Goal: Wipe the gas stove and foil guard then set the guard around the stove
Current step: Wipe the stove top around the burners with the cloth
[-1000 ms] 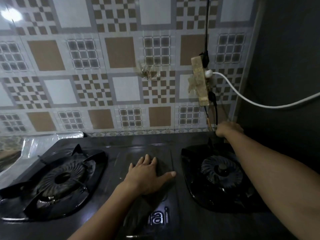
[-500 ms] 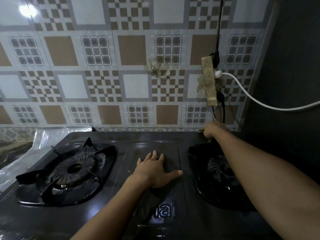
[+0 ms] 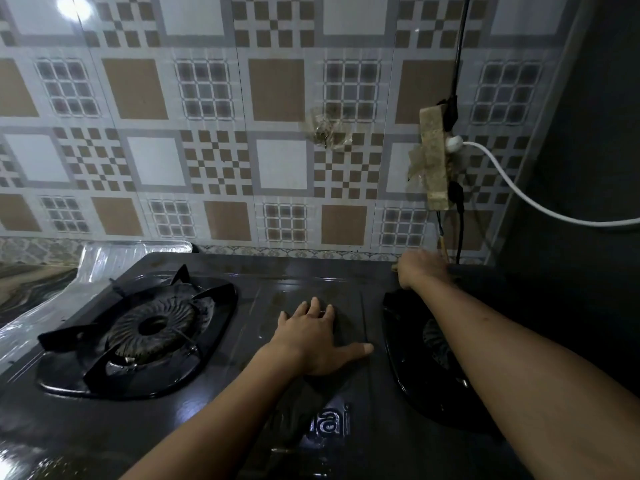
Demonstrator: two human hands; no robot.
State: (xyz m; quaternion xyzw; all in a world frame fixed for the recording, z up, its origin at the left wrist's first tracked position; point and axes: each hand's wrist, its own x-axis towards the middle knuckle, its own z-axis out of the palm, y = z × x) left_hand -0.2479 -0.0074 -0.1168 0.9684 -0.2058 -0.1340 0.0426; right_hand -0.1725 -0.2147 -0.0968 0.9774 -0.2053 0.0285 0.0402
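Observation:
The black two-burner gas stove (image 3: 242, 393) fills the lower view. My left hand (image 3: 311, 344) lies flat on its middle panel between the burners, fingers spread, holding nothing. My right hand (image 3: 420, 271) is at the stove's back right corner, fingers curled shut on a tan cloth (image 3: 394, 268), of which only a small bit shows. My right forearm crosses over the right burner (image 3: 415, 358) and hides most of it. The shiny foil guard (image 3: 114, 254) lies along the stove's back left corner and left side.
A patterned tiled wall (image 3: 277, 150) rises right behind the stove. A taped power strip (image 3: 434, 161) hangs on it above my right hand, with a white cable (image 3: 540, 206) and black cords. A dark wall (image 3: 588, 237) closes the right side. The left burner grate (image 3: 138, 327) is uncovered.
My right hand has slid left along the stove's back edge, from right of the power strip to just below it. My left hand has stayed flat on the middle panel.

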